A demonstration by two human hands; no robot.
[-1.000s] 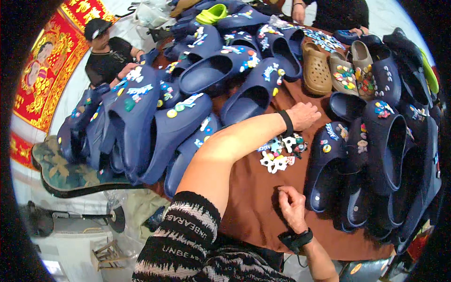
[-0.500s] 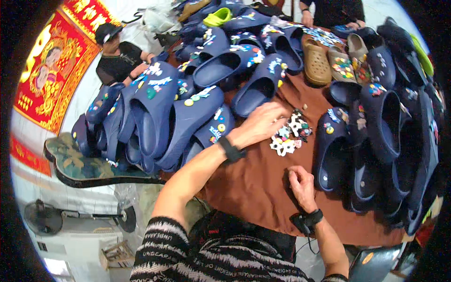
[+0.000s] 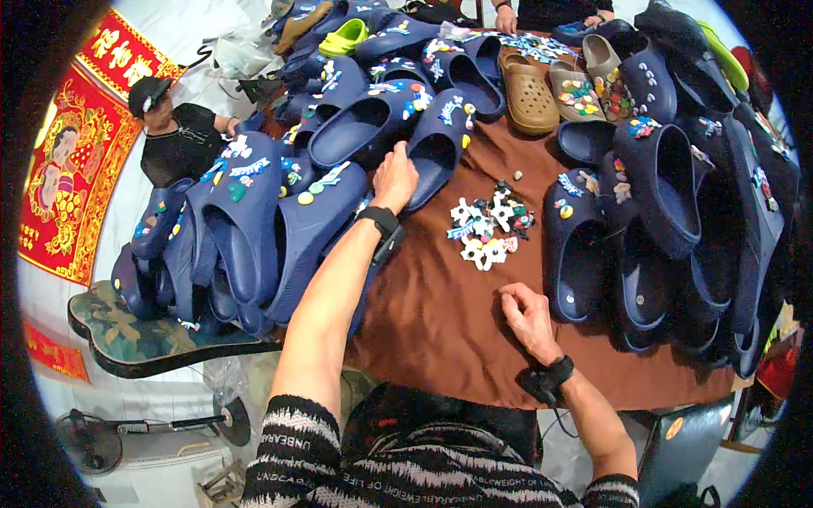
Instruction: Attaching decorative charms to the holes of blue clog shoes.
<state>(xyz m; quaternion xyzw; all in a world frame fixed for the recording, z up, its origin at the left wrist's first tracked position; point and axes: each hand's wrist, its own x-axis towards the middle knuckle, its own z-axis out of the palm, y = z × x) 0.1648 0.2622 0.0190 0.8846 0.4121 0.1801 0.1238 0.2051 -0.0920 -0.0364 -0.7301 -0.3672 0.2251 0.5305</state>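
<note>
My left hand (image 3: 395, 179) reaches over the near left part of the brown cloth. Its fingers are closed against the left side of a navy clog (image 3: 434, 157), near the heel; some fingertips are hidden. Coloured charms decorate the clog's toe. To the right of that clog, a small heap of charms (image 3: 487, 229), many black and white, lies on the cloth. My right hand (image 3: 529, 320) hovers at or rests on the cloth nearer to me, below the heap. Its fingers are curled in, with nothing visible in them.
Many charm-covered navy clogs (image 3: 237, 220) are piled at left, with more navy clogs (image 3: 584, 254) at right. A tan clog (image 3: 531, 97) sits behind, near loose charms (image 3: 533, 46). Two people work beyond: one at far left (image 3: 178, 140), another at the back (image 3: 559, 13).
My left hand has left the charm heap and moved left to the navy clog's side. My right hand has stayed low on the cloth. The whole view has shifted a little.
</note>
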